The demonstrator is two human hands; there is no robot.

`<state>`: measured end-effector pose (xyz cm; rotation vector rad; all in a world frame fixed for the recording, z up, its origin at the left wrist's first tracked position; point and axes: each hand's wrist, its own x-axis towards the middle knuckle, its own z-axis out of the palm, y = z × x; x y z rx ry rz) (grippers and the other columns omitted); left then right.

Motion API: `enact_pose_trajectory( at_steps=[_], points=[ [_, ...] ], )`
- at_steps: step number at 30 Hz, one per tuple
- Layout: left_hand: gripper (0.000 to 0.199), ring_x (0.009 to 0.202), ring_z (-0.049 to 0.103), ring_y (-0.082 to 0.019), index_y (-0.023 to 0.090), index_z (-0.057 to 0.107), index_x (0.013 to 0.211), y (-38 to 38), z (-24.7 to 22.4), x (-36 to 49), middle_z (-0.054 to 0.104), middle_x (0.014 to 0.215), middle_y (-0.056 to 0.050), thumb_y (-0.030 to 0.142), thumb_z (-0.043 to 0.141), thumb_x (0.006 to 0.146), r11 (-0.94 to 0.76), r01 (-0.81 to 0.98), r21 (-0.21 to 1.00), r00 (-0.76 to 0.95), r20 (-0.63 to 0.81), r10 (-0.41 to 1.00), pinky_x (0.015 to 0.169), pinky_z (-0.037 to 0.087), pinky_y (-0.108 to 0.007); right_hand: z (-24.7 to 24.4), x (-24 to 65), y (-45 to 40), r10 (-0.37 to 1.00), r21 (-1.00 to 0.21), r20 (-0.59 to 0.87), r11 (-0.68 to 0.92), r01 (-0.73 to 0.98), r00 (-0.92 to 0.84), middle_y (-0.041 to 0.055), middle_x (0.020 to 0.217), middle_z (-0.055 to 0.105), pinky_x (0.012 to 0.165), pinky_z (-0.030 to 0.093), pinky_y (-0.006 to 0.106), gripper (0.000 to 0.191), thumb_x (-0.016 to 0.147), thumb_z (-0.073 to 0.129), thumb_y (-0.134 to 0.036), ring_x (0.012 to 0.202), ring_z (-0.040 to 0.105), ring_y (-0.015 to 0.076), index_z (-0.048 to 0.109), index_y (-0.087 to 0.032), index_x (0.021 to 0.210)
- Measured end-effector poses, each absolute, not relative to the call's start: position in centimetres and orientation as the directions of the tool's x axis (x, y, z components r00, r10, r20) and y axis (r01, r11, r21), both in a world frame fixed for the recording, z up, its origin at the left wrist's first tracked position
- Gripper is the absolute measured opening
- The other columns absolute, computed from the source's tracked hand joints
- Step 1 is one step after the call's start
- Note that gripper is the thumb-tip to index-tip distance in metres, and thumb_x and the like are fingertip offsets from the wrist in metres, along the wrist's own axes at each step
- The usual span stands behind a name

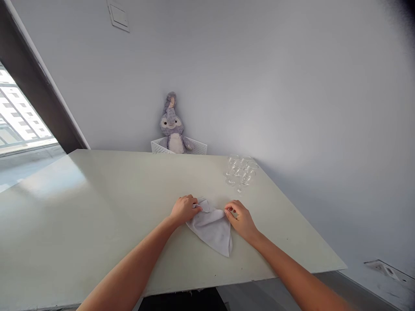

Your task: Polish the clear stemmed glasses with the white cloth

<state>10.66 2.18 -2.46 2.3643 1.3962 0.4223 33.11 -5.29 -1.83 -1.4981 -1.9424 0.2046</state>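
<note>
A white cloth (212, 229) lies crumpled on the pale table near its front edge, one corner pointing toward me. My left hand (185, 209) grips the cloth's upper left part, fingers closed over a fold. On the other side, my right hand (240, 219) pinches the cloth's right upper edge between thumb and fingers. Beyond my right hand stands a cluster of several clear stemmed glasses (240, 170), apart from both hands and the cloth.
The pale table (113, 207) runs up to the wall. Behind its far edge, a grey plush rabbit (175, 129) sits in a white perforated basket (201, 148). A window (22, 112) is at the left, and a wall switch (119, 16) is above.
</note>
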Motion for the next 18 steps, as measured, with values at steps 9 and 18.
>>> enact_pose_trajectory(
  at_steps=[9,18],
  points=[
    [0.026,0.067,0.053,-0.012,0.02,0.061,0.069,2.4,-2.7,10.7,0.058,0.077,-0.001,0.037,0.044,0.081,-0.323,0.766,0.556,0.318,0.108,0.942,0.057,0.034,-0.022,-2.5,32.7,-4.7,0.984,-0.401,0.123,0.166,0.901,-0.126,0.0073,0.096,0.054,0.079,0.04,0.032,0.011,0.073,0.053,-0.025,0.092,0.049,0.0208,0.06,-0.019,0.08],
    [0.031,0.068,0.053,-0.012,0.018,0.058,0.067,3.0,-3.0,10.2,0.056,0.075,-0.002,0.036,0.04,0.084,-0.211,0.808,0.55,0.151,0.153,0.977,0.057,0.033,-0.022,0.0,31.3,-7.6,0.988,-0.97,-0.145,-0.131,0.206,-0.054,-0.0073,0.057,0.033,0.046,0.029,0.02,0.028,0.076,0.051,-0.039,0.05,0.034,0.0074,0.032,-0.021,0.066]
  ],
)
